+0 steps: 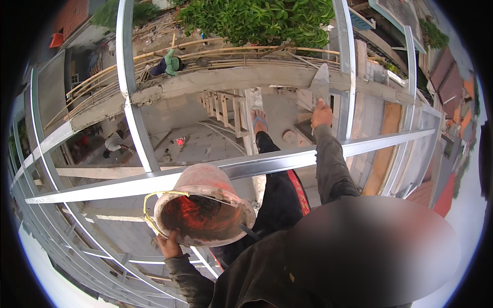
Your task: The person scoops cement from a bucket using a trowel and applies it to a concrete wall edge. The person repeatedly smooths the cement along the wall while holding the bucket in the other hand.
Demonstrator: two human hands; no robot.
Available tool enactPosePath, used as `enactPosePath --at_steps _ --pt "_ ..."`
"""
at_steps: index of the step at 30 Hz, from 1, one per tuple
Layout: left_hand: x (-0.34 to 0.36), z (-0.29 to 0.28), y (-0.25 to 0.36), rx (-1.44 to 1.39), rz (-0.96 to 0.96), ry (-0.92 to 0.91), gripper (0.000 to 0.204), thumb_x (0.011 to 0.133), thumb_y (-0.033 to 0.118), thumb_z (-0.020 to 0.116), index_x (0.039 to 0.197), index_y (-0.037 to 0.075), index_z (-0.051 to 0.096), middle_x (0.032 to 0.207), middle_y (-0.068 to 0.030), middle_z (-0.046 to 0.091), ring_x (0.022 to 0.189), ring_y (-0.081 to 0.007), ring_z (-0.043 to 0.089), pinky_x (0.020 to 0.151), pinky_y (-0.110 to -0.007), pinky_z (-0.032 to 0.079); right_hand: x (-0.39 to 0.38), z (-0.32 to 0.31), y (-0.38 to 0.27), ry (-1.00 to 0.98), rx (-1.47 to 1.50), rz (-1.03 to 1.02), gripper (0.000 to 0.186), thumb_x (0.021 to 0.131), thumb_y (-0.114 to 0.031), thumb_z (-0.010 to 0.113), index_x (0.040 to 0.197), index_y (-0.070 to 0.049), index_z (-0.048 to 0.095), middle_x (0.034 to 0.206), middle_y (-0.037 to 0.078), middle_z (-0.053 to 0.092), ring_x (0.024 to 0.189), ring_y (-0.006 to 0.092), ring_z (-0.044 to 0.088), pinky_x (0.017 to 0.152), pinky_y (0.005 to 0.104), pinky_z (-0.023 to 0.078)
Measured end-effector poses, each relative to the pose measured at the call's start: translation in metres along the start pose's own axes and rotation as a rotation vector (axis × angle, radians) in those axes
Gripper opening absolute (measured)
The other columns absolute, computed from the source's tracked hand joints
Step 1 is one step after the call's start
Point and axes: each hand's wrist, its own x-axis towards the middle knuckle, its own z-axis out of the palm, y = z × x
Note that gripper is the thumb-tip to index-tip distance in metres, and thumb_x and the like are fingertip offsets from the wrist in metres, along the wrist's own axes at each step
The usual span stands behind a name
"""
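My left hand (pixel 170 244) grips the near left rim of a mortar-stained bucket (pixel 201 177), which is tilted so its mouth faces me. Grey mortar (pixel 208 205) lies inside it against the reddish wall. A yellow cord (pixel 146 206) loops off the bucket's left side, and a dark strip (pixel 250 232) crosses its right rim. Stretched out ahead, my right hand (pixel 321 117) is closed around a trowel, its handle mostly hidden by the fingers. The trowel's mortar-smeared blade (pixel 320 82) points away from me, over or against the rough concrete beam (pixel 221 82); contact is unclear.
A shiny metal channel (pixel 287 163) crosses in front of me, joined by metal uprights (pixel 134 123). My sandalled foot (pixel 259 119) rests on a narrow wall top. Far below are a wooden ladder (pixel 225 110) and a person (pixel 114 142). Another person (pixel 169 63) is by bamboo poles (pixel 205 53).
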Motion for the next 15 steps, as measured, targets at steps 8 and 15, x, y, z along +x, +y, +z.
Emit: enactPosePath --at_steps 8,15 --pt "-0.003 -0.004 0.001 0.054 -0.019 0.046 0.039 0.079 0.01 0.074 0.115 -0.002 0.067 0.102 -0.0076 0.069 0.089 -0.0196 0.065 0.083 -0.035 0.052 -0.189 0.027 -0.18 -0.376 -0.119 -0.434 0.042 0.105 -0.041 0.051 0.123 -0.005 0.064 0.12 0.028 0.067 0.112 0.0478 0.064 0.096 0.0556 0.05" --pt "-0.002 0.0 0.002 0.013 -0.014 0.064 0.035 0.08 0.011 0.074 0.112 -0.001 0.069 0.1 -0.0073 0.071 0.085 -0.0187 0.065 0.08 -0.035 0.053 -0.098 -0.067 -0.277 -0.36 -0.55 -0.876 0.033 0.101 -0.023 0.057 0.131 -0.008 0.062 0.122 0.023 0.063 0.114 0.0422 0.066 0.087 0.0494 0.058"
